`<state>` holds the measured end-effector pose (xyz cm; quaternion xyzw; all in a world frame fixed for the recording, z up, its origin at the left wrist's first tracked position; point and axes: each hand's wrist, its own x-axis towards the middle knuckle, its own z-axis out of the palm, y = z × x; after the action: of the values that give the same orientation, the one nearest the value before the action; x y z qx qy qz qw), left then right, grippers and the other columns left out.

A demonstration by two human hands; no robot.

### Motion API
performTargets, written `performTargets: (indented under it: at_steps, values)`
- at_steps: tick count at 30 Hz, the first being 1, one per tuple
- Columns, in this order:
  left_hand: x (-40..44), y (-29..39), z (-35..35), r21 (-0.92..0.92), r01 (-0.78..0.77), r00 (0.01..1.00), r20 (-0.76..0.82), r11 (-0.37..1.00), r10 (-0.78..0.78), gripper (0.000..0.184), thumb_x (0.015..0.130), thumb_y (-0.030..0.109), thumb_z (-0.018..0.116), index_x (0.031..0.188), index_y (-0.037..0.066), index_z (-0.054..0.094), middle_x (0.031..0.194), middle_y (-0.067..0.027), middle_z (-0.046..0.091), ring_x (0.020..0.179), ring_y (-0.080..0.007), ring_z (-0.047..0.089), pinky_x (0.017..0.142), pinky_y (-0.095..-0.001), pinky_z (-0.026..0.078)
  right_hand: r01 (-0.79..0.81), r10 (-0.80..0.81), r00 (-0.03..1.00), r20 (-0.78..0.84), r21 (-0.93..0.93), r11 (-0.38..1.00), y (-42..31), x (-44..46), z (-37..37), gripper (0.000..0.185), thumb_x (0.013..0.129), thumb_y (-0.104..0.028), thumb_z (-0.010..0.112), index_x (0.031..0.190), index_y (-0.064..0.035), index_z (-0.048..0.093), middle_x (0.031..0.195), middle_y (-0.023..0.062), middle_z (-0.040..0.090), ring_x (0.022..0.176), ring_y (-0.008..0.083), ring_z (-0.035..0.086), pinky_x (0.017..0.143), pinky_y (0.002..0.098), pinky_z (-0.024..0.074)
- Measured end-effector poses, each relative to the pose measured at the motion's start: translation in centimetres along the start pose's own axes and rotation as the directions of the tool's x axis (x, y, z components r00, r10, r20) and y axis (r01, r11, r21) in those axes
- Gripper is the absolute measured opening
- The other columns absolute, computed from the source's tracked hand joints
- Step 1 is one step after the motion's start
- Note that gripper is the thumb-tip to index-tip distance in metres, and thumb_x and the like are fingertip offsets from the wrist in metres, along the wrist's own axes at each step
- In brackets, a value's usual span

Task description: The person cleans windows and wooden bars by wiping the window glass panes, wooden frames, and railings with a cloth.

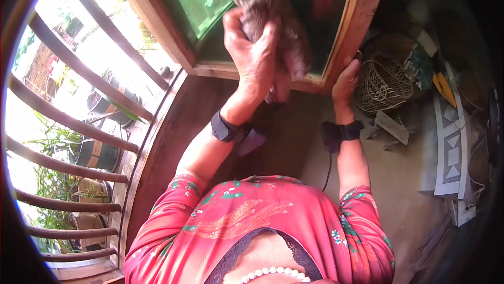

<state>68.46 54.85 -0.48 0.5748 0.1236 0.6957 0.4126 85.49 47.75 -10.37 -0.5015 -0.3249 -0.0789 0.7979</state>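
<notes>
My left hand [251, 55] is closed on a bunched greyish-brown cloth [291, 37], which lies against the glass pane [210, 47] of a wood-framed window panel. Part of the cloth hangs below my fingers. At the panel's right side, my right hand [346, 81] grips the wooden frame [349, 37] near its lower corner, the fingers partly hidden behind the edge. Dark straps with small devices circle both wrists.
Curved wooden bars [79, 126] line the left side, with potted plants [97, 150] beyond them. On the right are a woven basket [383, 81], a small wooden stool [391, 126] and a white patterned panel [450, 147] on the floor.
</notes>
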Motion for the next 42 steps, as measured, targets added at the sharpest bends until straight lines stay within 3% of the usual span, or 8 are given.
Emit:
performTargets:
  at_steps: [3, 7, 14, 16, 26, 32, 36, 42]
  values:
    - [4.3, 3.1, 3.8, 0.321, -0.611, 0.763, -0.001, 0.723, 0.646, 0.037, 0.081, 0.013, 0.074, 0.113, 0.006, 0.056, 0.106, -0.0101, 0.060, 0.097, -0.0230, 0.057, 0.088, -0.0360, 0.044, 0.052, -0.039, 0.995, 0.093, -0.135, 0.989, 0.3, 0.0, -1.1, 0.039, 0.100, -0.029, 0.029, 0.108, 0.0009, 0.053, 0.098, 0.0144, 0.057, 0.090, 0.0257, 0.052, 0.084, 0.0367, 0.0417]
    - [9.0, 5.8, 7.8, 0.453, -0.848, 0.468, 0.402, 0.274, 0.787, 0.063, 0.077, 0.025, 0.071, 0.133, 0.007, 0.048, 0.136, -0.0181, 0.047, 0.120, -0.0395, 0.045, 0.099, -0.0497, 0.034, 0.048, -0.021, 0.993, 0.117, -0.233, 0.971, -0.5, -0.4, -1.4, 0.042, 0.100, -0.031, 0.028, 0.111, 0.0011, 0.053, 0.102, 0.0170, 0.059, 0.095, 0.0308, 0.055, 0.085, 0.0398, 0.0420]
    - [8.3, 2.3, 8.1, 0.496, -0.813, 0.567, 0.556, 0.305, 0.608, 0.067, 0.077, 0.029, 0.071, 0.135, 0.007, 0.047, 0.145, -0.0182, 0.040, 0.120, -0.0406, 0.043, 0.099, -0.0517, 0.033, 0.017, -0.008, 0.991, 0.131, -0.072, 0.997, -0.1, 0.2, -0.9, 0.036, 0.101, -0.029, 0.028, 0.101, -0.0012, 0.051, 0.088, 0.0093, 0.053, 0.081, 0.0183, 0.048, 0.080, 0.0322, 0.0416]
    - [7.2, -0.2, 7.9, 0.461, -0.856, 0.451, 0.444, 0.235, 0.774, 0.054, 0.071, 0.028, 0.070, 0.123, 0.018, 0.059, 0.121, 0.0011, 0.059, 0.093, -0.0246, 0.051, 0.079, -0.0399, 0.039, 0.011, -0.008, 0.993, 0.117, -0.024, 1.000, 0.3, 0.2, -0.7, 0.036, 0.101, -0.030, 0.028, 0.100, -0.0017, 0.051, 0.088, 0.0078, 0.052, 0.081, 0.0162, 0.046, 0.079, 0.0312, 0.0413]
    - [-5.4, -9.4, -3.6, 0.236, -0.937, 0.286, 0.942, 0.256, 0.177, 0.039, 0.077, 0.031, 0.062, 0.114, 0.021, 0.067, 0.126, 0.0059, 0.053, 0.091, -0.0201, 0.047, 0.075, -0.0388, 0.039, -0.040, 0.040, 0.999, 0.000, -0.057, 0.998, 1.3, 0.8, 0.1, 0.028, 0.098, -0.019, 0.034, 0.094, 0.0022, 0.051, 0.084, 0.0092, 0.051, 0.078, 0.0212, 0.045, 0.077, 0.0344, 0.0434]
    - [-4.5, -4.8, -2.9, 0.339, -0.805, 0.393, 0.919, 0.487, 0.011, 0.054, 0.069, 0.017, 0.069, 0.123, 0.019, 0.063, 0.127, -0.0001, 0.054, 0.095, -0.0257, 0.050, 0.081, -0.0416, 0.041, 0.003, -0.003, 1.000, -0.004, -0.084, 0.996, 1.5, 0.5, -0.2, 0.028, 0.098, -0.018, 0.033, 0.094, 0.0017, 0.052, 0.084, 0.0093, 0.051, 0.079, 0.0216, 0.047, 0.078, 0.0356, 0.0441]
    - [-1.2, -1.9, 0.4, 0.420, -0.730, 0.667, 0.610, 0.540, 0.427, 0.066, 0.067, 0.012, 0.069, 0.132, 0.018, 0.058, 0.118, -0.0108, 0.053, 0.095, -0.0316, 0.053, 0.083, -0.0414, 0.045, 0.015, -0.014, 0.998, 0.064, -0.009, 1.000, 1.2, 0.4, -0.6, 0.026, 0.097, -0.018, 0.033, 0.094, -0.0009, 0.052, 0.086, 0.0054, 0.051, 0.082, 0.0174, 0.048, 0.077, 0.0314, 0.0429]
    - [-1.3, -2.4, 2.9, 0.496, -0.647, 0.715, 0.659, 0.579, 0.233, 0.055, 0.066, 0.015, 0.071, 0.120, 0.012, 0.059, 0.102, -0.0101, 0.054, 0.093, -0.0309, 0.057, 0.075, -0.0404, 0.050, -0.023, 0.019, 0.995, 0.097, 0.039, 0.999, 0.6, 0.2, -0.7, 0.025, 0.097, -0.018, 0.033, 0.095, -0.0024, 0.053, 0.086, 0.0038, 0.051, 0.084, 0.0148, 0.047, 0.077, 0.0282, 0.0416]
